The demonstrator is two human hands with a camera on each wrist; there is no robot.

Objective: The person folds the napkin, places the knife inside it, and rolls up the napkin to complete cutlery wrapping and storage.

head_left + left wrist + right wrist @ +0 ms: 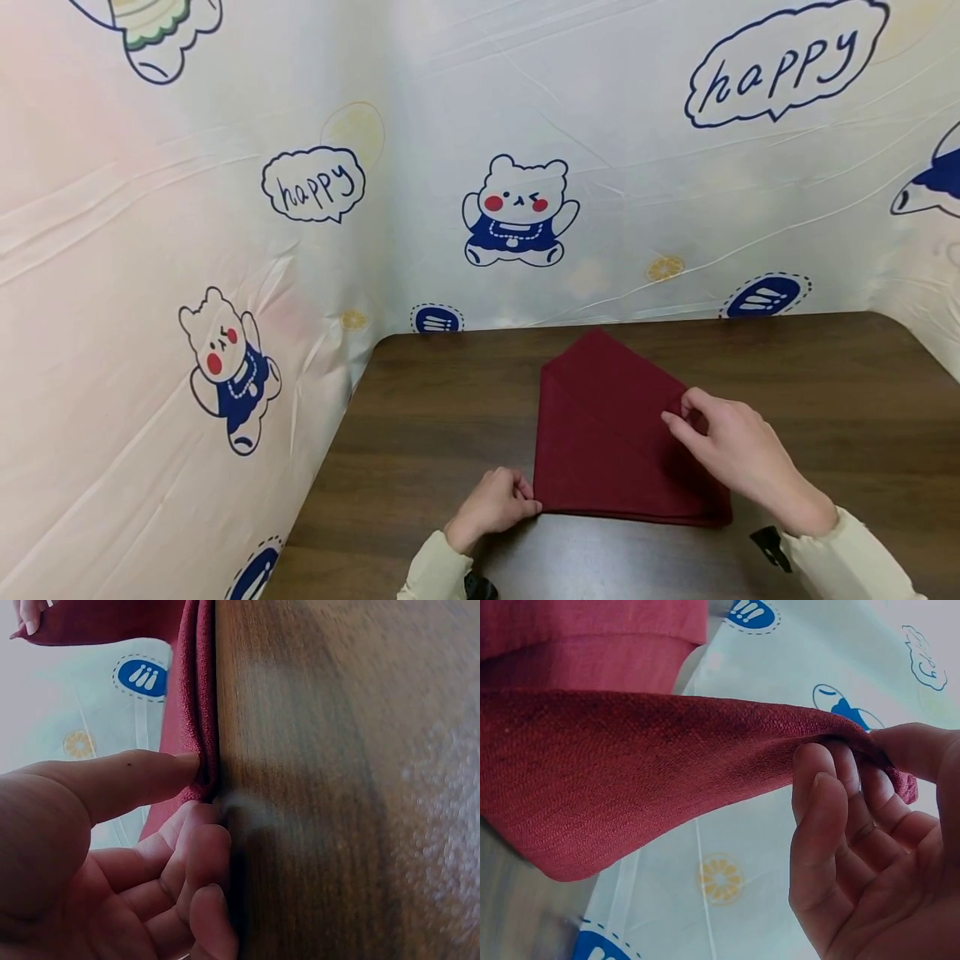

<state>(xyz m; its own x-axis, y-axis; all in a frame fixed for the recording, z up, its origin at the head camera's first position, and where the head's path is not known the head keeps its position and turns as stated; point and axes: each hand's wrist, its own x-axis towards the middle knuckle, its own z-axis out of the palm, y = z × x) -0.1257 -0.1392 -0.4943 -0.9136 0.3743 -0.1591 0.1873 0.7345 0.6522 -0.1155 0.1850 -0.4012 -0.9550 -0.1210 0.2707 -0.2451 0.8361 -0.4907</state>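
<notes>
White printed sheeting, bears and "happy" bubbles all over it, hangs past the far and left edges of a brown wood-grain tabletop. On that sits the main item, a folded burgundy cloth, around mid-width, its peaked far corner right up at the tabletop's far edge.

What matters most, I'd say, is the diagonal between the hands. Right hand is at the cloth's right side, farther up toward the far edge, so the cloth lies to its left. Left hand is down at the cloth's near-left corner. Can't call the long axis for sure, the angle squashes the depth.

Right one has thumb and fingers pinched together on a bit of the cloth's right side, and the right wrist view shows that part lifted. Left one pinches the near-left corner down by the tabletop, thumb against the layers, other fingers curled below.

As for looks: roughly five-sided, matte, fairly coarse weave, near edge a thick doubled fold. Tiniest thing I can spot is a faint diagonal line across its face.
</notes>
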